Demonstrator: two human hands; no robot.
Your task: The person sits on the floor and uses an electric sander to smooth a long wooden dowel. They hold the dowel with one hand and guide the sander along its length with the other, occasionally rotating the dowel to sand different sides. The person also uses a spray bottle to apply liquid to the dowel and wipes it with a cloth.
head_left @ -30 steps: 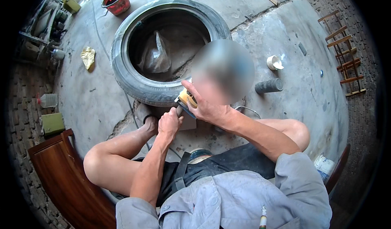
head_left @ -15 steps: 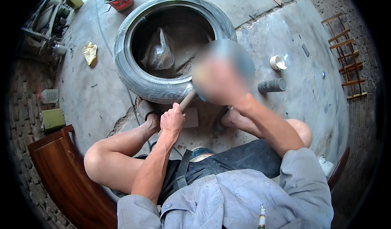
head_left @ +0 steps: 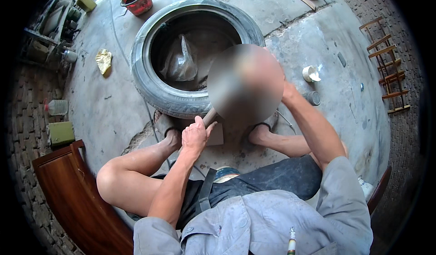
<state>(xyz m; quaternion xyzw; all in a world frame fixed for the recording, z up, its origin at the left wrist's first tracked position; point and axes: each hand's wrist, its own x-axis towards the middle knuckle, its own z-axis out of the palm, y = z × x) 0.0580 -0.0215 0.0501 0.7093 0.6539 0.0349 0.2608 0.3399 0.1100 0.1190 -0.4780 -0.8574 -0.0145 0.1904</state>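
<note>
My left hand [head_left: 194,134] is closed round a brown rod-like handle [head_left: 210,116] that slants up toward the near right edge of the tire. A large grey, dusty tire [head_left: 152,89] lies flat on the floor ahead of me. Inside its ring sits a clear plastic bag [head_left: 184,64] with something in it. My right hand [head_left: 269,76] is over the tire's right side, inside a round blur; its fingers and anything in them cannot be made out. The far end of the handle is lost in the same blur.
Right of the tire are a white cup [head_left: 310,74] and a dark cylinder [head_left: 313,98], partly behind my right forearm. A red-black bucket [head_left: 136,1] stands beyond. Crumpled gold foil [head_left: 104,61] and a cable [head_left: 112,26] lie left. Wooden frames [head_left: 388,66] lean against brickwork.
My right hand and forearm have swung up and to the right, now covering part of the dark cylinder. My left hand keeps its grip on the handle, nearly in place.
</note>
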